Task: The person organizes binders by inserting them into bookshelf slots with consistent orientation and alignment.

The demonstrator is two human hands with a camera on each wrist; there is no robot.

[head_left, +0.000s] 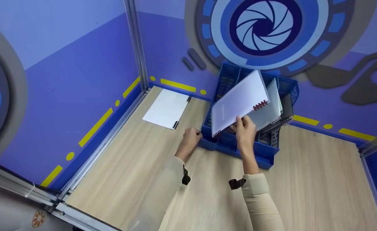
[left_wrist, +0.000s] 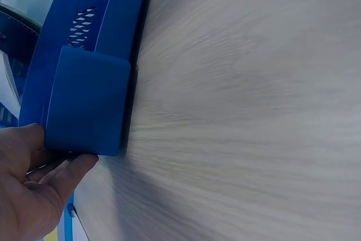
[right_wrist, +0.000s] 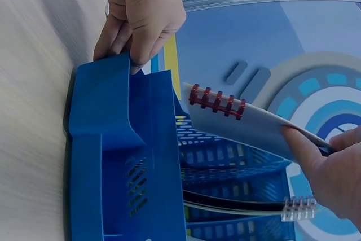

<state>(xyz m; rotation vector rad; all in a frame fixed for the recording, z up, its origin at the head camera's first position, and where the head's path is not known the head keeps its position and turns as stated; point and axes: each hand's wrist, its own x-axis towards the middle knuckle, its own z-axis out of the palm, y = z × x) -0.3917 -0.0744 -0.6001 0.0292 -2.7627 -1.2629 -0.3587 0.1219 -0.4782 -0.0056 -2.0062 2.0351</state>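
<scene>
My right hand [head_left: 246, 134] pinches a white notebook [head_left: 240, 99] with red binding rings by its lower edge. The notebook stands tilted over a blue desk file organizer [head_left: 207, 144], overlapping its left compartments in the head view. At the organizer's front left corner, my left hand [head_left: 190, 141] grips the wall between thumb and fingers, as the left wrist view shows on the blue corner [left_wrist: 87, 105]. Behind the held notebook, a pale notebook [head_left: 265, 117] with clear rings leans in a slot. A dark notebook [head_left: 288, 107] stands to its right.
Left of the organizer, a white notebook [head_left: 167, 109] with black rings lies flat on the wood-grain table [head_left: 317, 179]. Printed blue and purple panels [head_left: 79, 77] wall in the back and left, with metal rails along the edges.
</scene>
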